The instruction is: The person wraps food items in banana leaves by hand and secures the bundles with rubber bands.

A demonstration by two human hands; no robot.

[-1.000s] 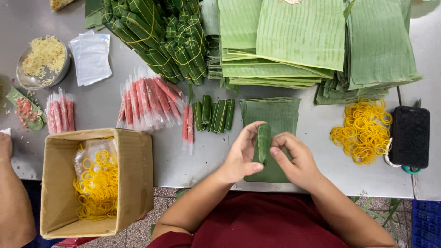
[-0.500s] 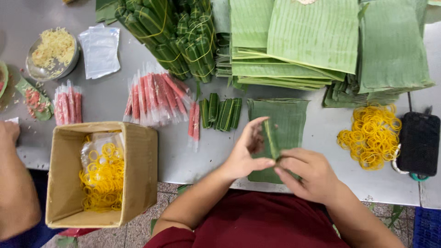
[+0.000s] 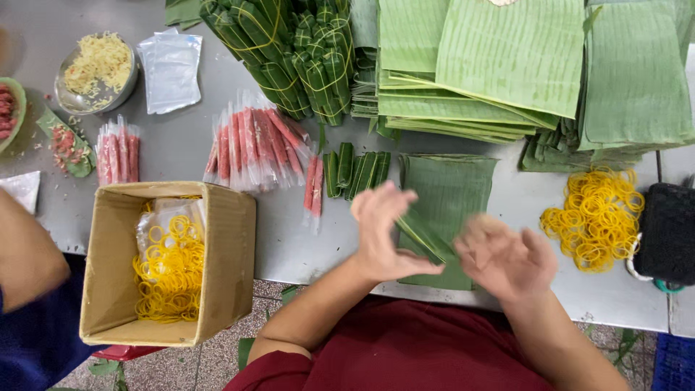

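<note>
From the head camera, looking straight down, the left hand (image 3: 387,235) and the right hand (image 3: 507,257) meet over the near edge of a grey metal worktop (image 3: 304,242). Between them is a narrow roll wrapped in green banana leaf (image 3: 423,235), tilted, its upper end by the left fingers and its lower end toward the right palm. The left grip closes on the roll's upper end with thumb and fingers; the right hand is blurred, fingers half curled, and I cannot tell whether it pinches the roll or only touches it. Under the roll lies a flat green leaf sheet (image 3: 452,192).

Just beside the left hand, farther up the worktop, lie a few finished small green leaf rolls (image 3: 355,172), and next to those a spread of pink sausage sticks in clear plastic sleeves (image 3: 253,148). A loose heap of yellow rubber bands (image 3: 595,217) lies right of the right hand. An open brown cardboard box (image 3: 228,253) with more yellow bands stands at the left. Stacks of cut green leaves (image 3: 507,65) fill the far side. Another person's arm (image 3: 25,257) shows at the left edge.
</note>
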